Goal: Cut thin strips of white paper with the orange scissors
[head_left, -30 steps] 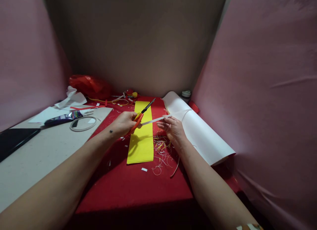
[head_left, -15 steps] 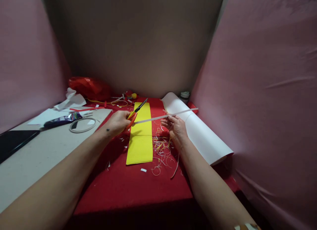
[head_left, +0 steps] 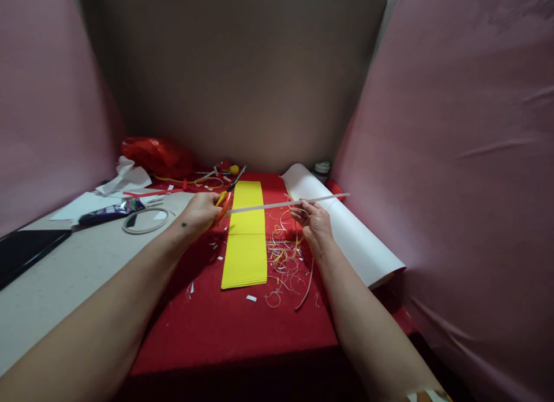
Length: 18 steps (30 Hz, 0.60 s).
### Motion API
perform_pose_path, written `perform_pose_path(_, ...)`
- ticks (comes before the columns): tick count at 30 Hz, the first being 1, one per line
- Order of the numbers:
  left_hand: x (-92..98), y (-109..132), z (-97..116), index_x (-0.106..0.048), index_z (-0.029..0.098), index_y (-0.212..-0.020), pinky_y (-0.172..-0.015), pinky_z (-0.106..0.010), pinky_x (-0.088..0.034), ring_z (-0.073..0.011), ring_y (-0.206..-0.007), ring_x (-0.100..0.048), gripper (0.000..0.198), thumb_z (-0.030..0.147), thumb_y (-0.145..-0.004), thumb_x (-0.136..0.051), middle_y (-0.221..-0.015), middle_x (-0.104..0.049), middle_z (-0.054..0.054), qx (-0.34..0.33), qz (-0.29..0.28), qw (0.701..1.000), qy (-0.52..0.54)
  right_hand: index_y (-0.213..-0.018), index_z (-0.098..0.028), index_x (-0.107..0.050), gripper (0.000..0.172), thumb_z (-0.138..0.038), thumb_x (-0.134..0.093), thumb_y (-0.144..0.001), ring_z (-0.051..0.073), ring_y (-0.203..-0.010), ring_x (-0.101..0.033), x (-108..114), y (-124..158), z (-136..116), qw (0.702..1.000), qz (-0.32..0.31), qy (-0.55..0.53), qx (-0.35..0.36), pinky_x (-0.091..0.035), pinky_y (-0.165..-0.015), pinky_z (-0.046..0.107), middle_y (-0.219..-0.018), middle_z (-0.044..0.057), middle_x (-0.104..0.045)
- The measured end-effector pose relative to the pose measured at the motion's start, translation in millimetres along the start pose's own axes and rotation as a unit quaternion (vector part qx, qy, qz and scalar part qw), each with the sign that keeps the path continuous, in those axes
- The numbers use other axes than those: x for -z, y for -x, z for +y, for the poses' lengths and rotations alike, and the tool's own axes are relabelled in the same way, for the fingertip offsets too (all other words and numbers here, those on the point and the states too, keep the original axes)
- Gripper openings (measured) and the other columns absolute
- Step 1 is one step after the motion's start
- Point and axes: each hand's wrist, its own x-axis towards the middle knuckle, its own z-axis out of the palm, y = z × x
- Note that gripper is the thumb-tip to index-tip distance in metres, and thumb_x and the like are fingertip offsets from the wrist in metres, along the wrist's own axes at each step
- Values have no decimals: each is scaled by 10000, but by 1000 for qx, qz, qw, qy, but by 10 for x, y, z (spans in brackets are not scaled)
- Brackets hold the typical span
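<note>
My left hand (head_left: 203, 210) is closed around scissors (head_left: 224, 199) with orange and yellow handles, their dark blades pointing up and away. One end of a narrow whitish strip (head_left: 268, 206) comes out at the same hand's fingers. My right hand (head_left: 315, 218) pinches that strip further along, and its free end reaches past the fingers to the right. Stretched nearly straight, the strip crosses above a yellow corrugated sheet (head_left: 246, 246), which lies flat on the red cloth (head_left: 242, 338). Curly thin offcuts (head_left: 285, 260) are heaped on the cloth below my right hand.
A large white paper roll (head_left: 346, 229) lies along the right side, with a lidded jar (head_left: 321, 171) behind it. On the left, a pale board (head_left: 86, 275) bears a dark tube (head_left: 111, 211), a coiled strip (head_left: 145, 221) and a black flat object (head_left: 32, 252). A red plastic bag (head_left: 158, 155) sits behind.
My left hand has shifted slightly left with the scissors, and the blades have swung left. My right hand has moved a little right along with the strip, which now lies more level.
</note>
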Motion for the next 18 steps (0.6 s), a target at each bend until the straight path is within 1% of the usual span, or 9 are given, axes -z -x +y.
perform_pose_path(3,0,48,60,-539,185,-604,-374,-223,-241,-79,-351,-363,213,232,-471,-698,-384,-441,69,1,9,1000,22,-750,-131,-581,84,-50,-558,-755,136,-467,-650,12,-14,2,1000,2,-3,4,-552,-490,231,-547,10,-666)
perform_pose_path(6,10,69,82,-500,190,-601,-374,-227,-243,-77,-348,-367,251,230,-468,-709,-388,-435,71,-3,26,999,46,-750,-133,-580,71,-63,-569,-756,137,-468,-649,16,-22,-10,1000,6,-9,10,-550,-484,231,-556,13,-671)
perform_pose_path(11,36,41,46,-501,188,-632,-378,-226,-246,-76,-365,-377,260,226,-477,-706,-398,-425,77,-18,34,997,63,-745,-143,-567,69,-79,-576,-770,131,-471,-648,36,-52,-57,999,25,-28,23,-545,-484,220,-546,1,-662)
perform_pose_path(14,48,24,26,-527,178,-677,-385,-226,-272,-83,-379,-408,292,218,-456,-712,-426,-451,77,-18,41,996,73,-746,-160,-546,80,-93,-572,-782,122,-463,-643,59,-80,-86,998,45,-42,23,-547,-491,219,-549,-13,-662)
perform_pose_path(18,57,-28,-36,-533,172,-688,-390,-227,-285,-84,-376,-424,308,231,-444,-711,-452,-482,69,-11,56,995,80,-766,-180,-524,79,-119,-567,-790,117,-461,-642,79,-104,-112,996,68,-49,30,-542,-479,214,-552,-36,-659)
